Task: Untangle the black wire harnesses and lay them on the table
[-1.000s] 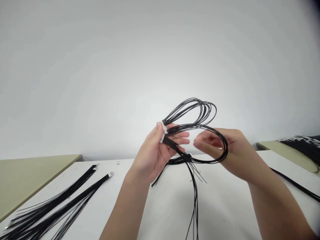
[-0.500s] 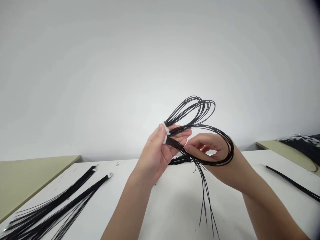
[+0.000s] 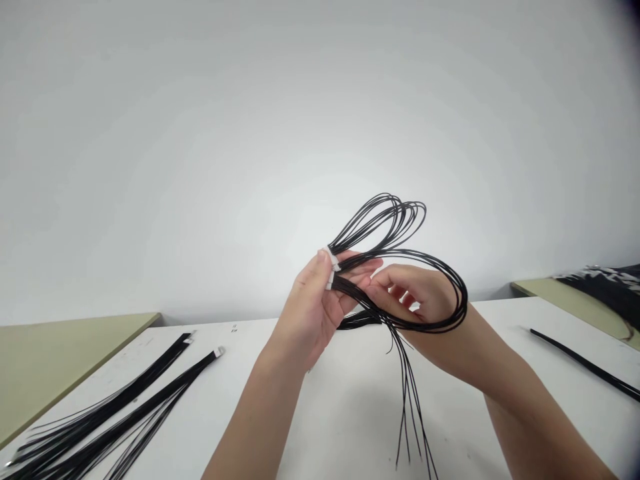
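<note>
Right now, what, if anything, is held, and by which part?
The left hand grips the looped black wires by their white connectors; whether the right hand pinches them too cannot be told.

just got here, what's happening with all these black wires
A person is working on looped black wires above a white table. The left hand grips the white connectors they run into, and the right hand is at the wires just beside it, with loose ends hanging below. More black wire bundles lie on the table to the left, and another strand lies to the right.
</note>
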